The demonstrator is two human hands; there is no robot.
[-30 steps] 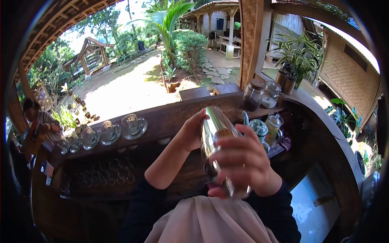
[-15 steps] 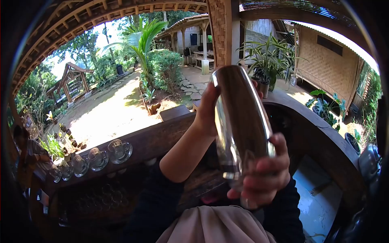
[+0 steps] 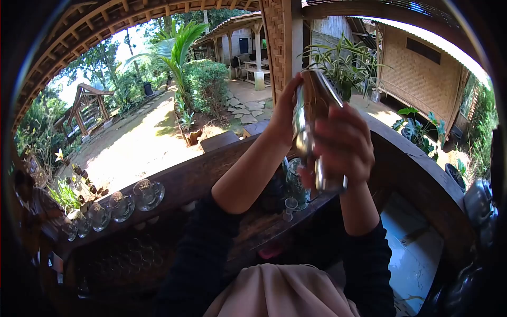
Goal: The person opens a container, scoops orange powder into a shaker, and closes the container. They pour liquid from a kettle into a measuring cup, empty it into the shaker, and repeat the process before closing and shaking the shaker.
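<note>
A shiny metal cocktail shaker (image 3: 317,94) is raised in front of me at a tilt, its top end leaning left. My left hand (image 3: 288,108) is closed along its left side near the upper end, with some fingers hidden behind the metal. My right hand (image 3: 346,145) wraps the front and right side lower down and is smeared by motion. Beneath the shaker, on the dark wooden counter (image 3: 248,232), stand a clear glass pitcher (image 3: 297,185) and a small stemmed glass (image 3: 290,205).
Several clear glass cups (image 3: 148,195) line the ledge at left, above more glasses (image 3: 129,259) on a dim shelf. Someone sits or stands at the far left (image 3: 34,206). The curved counter edge (image 3: 406,150) bends round on my right, near dark metal vessels (image 3: 480,203).
The shaker has tipped and shifted slightly, with its bottom end higher. My right hand has moved up along it. The pitcher and small glass beneath have come into view.
</note>
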